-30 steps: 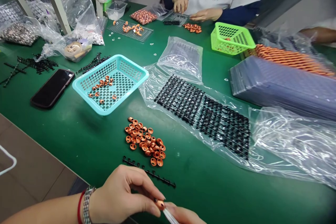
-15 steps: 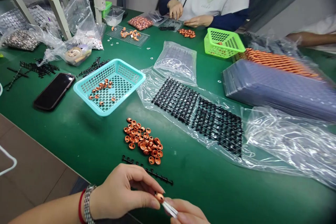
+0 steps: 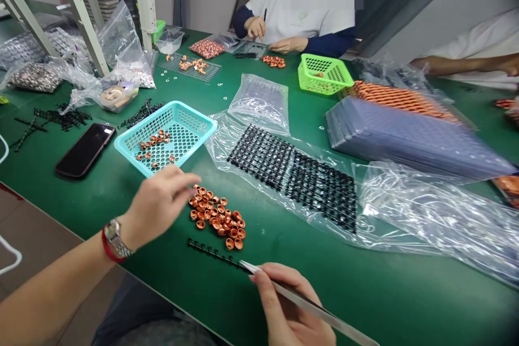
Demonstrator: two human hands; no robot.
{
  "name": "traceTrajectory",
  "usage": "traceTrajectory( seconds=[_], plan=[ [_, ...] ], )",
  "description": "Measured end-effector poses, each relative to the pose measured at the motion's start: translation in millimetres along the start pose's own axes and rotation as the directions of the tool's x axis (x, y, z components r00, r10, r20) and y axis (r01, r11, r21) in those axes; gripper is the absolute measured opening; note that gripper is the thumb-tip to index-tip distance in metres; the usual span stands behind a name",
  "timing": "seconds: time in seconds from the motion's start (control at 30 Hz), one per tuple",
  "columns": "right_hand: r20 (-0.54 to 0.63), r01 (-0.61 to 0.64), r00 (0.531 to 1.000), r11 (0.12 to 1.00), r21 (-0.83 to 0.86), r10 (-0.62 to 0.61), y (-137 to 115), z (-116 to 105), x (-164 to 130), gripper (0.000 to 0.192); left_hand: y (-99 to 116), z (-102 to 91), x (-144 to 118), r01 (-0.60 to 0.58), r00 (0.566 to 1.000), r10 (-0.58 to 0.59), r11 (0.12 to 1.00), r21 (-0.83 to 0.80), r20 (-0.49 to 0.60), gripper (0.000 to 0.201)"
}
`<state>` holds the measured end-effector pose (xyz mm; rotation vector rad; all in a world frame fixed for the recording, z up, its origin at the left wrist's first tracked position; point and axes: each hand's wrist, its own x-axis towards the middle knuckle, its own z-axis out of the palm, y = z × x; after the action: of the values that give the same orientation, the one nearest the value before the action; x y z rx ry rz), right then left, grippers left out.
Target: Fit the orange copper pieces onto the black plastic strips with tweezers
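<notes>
Right hand (image 3: 294, 324) was closed round slim silver metal tweezers (image 3: 324, 313), their pale tips at the near end of a thin black plastic strip w/ small knobs (image 3: 214, 253) on the green worktop (image 3: 365, 281) – couldn't tell if tips & strip touched. Left hand (image 3: 156, 205), w/ a silver metal-link watch (image 3: 116, 237) & red cord bracelet (image 3: 107, 251) at the wrist, was over the left edge of a loose pile of small round orange cups (image 3: 217, 216), fingers partly curled; couldn't tell if it gripped a cup. Pile lay just beyond the strip.

Just past that hand stood a turquoise perforated plastic basket (image 3: 213, 126) w/ a few more orange cups inside. To its left, nr the worktop's edge, a black flat smartphone (image 3: 86, 151). To the right of the basket, rows of black knobbed strips (image 3: 259, 157) lay on crinkled clear plastic film (image 3: 389, 189).

Farther out: a lime-green perforated basket (image 3: 320, 85), & next to it a stack of clear plastic sheets (image 3: 389, 135) w/ orange slanted rows (image 3: 405, 100) behind. Across the worktop sat a person in a white top w/ dark-blue sleeves (image 3: 330, 40) – one hand (image 3: 256, 28) holding a dark thin tool.
</notes>
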<state>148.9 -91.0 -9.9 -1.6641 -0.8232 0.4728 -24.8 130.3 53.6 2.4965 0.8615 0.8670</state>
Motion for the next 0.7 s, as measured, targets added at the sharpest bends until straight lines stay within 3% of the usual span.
traceTrajectory(
  seconds=[0.1,0.17,0.4,0.57,0.7],
  plan=[
    [0.029,-0.018,0.999,0.998,-0.056,0.020,4,8,3,0.025,18,20.2,-17,-0.126,0.950,0.093,0.988,0.094,0.298,0.018],
    [0.037,-0.033,0.999,0.997,-0.074,0.036,8,12,4,0.027,22,27.5,-24,-0.140,0.926,0.080,0.980,0.139,0.370,0.018],
    [0.046,0.016,0.999,0.990,-0.138,-0.010,14,15,2,0.024,25,28.4,-31,-0.083,0.927,0.038,0.991,0.105,0.374,0.018],
    [0.072,-0.016,0.997,0.990,-0.142,0.027,8,15,4,0.027,46,31.0,-51,0.138,0.910,-0.032,0.964,-0.229,0.413,0.016],
    [0.071,-0.097,0.992,0.994,-0.039,0.100,-3,15,12,0.031,51,33.8,-57,0.228,0.885,-0.078,0.932,-0.281,0.460,0.022]
  ],
)
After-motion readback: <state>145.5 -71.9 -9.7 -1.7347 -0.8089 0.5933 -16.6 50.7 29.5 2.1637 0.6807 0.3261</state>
